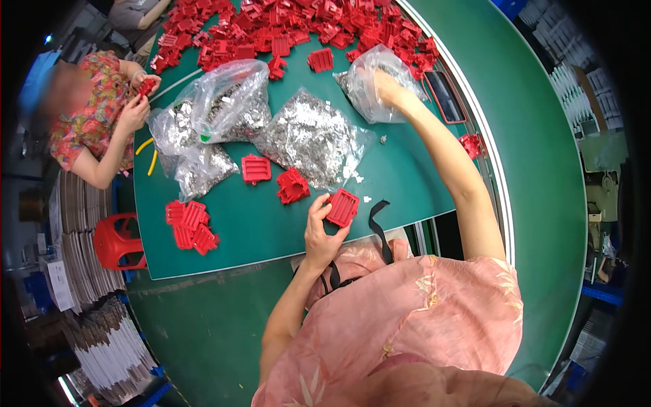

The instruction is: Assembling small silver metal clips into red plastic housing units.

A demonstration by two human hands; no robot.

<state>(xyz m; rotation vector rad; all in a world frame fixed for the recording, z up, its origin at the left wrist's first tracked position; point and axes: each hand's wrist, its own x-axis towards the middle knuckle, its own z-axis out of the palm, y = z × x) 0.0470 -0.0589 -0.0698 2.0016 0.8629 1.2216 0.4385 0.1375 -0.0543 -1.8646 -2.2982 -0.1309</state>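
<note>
My left hand (320,239) grips a red slotted plastic housing (343,208) between thumb and fingers, just over the table's near edge. Stretched forward, my right hand (386,87) reaches into a clear plastic bag (359,91) of small parts; its fingers are hidden there. Left of that bag lies another bag of shiny metal pieces (305,136), with a few pieces spilled beside it. Two red housings, one slotted (256,169) and one turned on its side (293,186), rest between the bags and my left hand.
A heap of red housings (281,27) covers the table's far end. More bags of metal parts (234,102) stand left, near a small housing cluster (191,226) and yellow-handled pliers (150,156). A phone (444,96) lies at right. A co-worker (102,115) handles a red part.
</note>
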